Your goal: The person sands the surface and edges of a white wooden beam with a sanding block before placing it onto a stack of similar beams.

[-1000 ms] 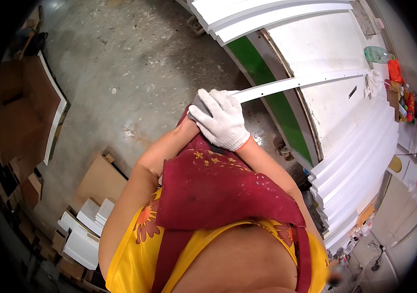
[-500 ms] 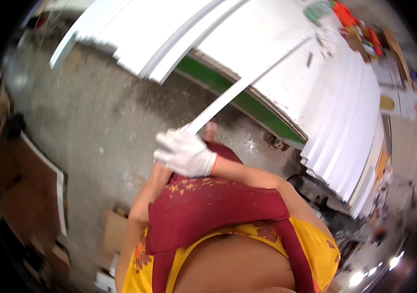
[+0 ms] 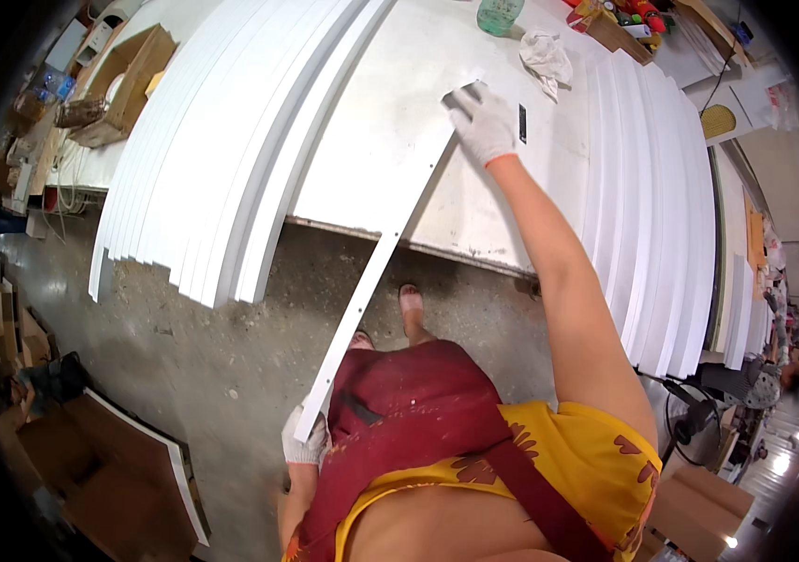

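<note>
A long narrow white strip (image 3: 379, 272) with small dark holes slants from my lap up across the edge of the white tabletop (image 3: 362, 178). At its near end, by my apron, my gloved left hand (image 3: 306, 436) is closed around it. My gloved right hand (image 3: 484, 124) reaches far out over the table to the strip's other end. Under its fingers is a dark grey pad (image 3: 462, 93), pressed to the strip; its exact kind is unclear. Just right of that hand lies a small black flat piece (image 3: 522, 123).
Rows of long white panels lie left (image 3: 203, 140) and right (image 3: 652, 206) on the table. A crumpled white cloth (image 3: 546, 64) and a green bottle (image 3: 500, 16) are at the back. A wooden box (image 3: 128, 84) stands far left; a brown carton (image 3: 90, 468) sits on the floor.
My right hand has gone from the strip's near end, beside my left hand, out to its far end. The strip now slants more steeply, and the view has shifted.
</note>
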Demonstrator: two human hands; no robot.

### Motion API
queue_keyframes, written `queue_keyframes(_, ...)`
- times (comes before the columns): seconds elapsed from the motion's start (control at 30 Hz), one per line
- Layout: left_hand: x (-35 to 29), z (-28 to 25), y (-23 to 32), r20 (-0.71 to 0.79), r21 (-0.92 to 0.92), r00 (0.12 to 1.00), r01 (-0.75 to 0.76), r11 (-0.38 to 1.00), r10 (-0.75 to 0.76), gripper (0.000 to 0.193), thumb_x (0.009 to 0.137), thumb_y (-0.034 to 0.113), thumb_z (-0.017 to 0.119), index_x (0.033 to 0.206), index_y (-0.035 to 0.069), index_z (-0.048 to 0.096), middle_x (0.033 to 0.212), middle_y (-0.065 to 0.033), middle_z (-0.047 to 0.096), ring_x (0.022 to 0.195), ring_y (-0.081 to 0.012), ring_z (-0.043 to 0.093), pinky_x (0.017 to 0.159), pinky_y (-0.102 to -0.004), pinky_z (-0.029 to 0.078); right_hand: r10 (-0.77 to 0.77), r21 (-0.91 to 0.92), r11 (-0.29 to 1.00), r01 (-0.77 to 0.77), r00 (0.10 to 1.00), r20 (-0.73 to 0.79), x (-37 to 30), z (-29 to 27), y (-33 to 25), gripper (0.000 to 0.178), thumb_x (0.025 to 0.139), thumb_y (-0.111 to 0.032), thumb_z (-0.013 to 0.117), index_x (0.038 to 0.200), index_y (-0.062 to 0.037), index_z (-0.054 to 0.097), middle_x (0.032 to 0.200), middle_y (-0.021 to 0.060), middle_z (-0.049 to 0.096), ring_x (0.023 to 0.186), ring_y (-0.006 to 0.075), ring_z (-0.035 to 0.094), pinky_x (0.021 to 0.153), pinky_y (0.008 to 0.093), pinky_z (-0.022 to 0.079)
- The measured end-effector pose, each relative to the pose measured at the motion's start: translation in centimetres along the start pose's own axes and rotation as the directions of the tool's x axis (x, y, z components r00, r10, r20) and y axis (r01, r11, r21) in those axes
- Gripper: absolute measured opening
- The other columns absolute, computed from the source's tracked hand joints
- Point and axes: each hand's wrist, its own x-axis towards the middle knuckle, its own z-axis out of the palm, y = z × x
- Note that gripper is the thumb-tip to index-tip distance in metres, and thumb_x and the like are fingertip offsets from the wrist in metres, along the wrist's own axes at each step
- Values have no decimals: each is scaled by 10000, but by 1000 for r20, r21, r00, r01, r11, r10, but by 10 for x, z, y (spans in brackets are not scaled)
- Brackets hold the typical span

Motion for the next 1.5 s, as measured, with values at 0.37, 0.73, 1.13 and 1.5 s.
queue_keyframes(0.37,-21,-7,45,324,-818,876,449,360,-358,440,1012,457,438,904,62,600,570,-52,518,390,-205,447,383,-344,369,263,20,964,-264,964,44,130,26,111,478,900,-531,529,1252,-274,725,1247,120,701,1149,348,658,961,440,507)
queue_keyframes(0.73,-14,-13,68,417,-794,867,493,356,-272,449,1000,419,383,712,96,500,533,-67,458,386,-230,419,399,-357,352,-306,27,950,311,945,-111,28,-14,-9,353,894,-311,587,1210,-217,715,1197,92,659,958,338,658,846,452,535)
queue_keyframes(1.13,-14,-4,106,242,-773,873,437,460,-423,419,1024,396,422,709,127,487,548,-36,444,413,-179,421,411,-301,351,-773,480,625,616,573,270,-129,-64,-173,160,853,-250,597,958,-142,651,1009,121,582,913,263,638,735,392,560)
queue_keyframes(1.5,-12,-2,124,2,-465,980,176,867,-198,278,1016,247,498,758,153,453,570,12,413,442,-142,424,421,-281,348,197,42,978,-206,968,154,145,43,123,416,913,-484,544,1265,-312,686,1339,31,618,1067,345,649,893,492,511)
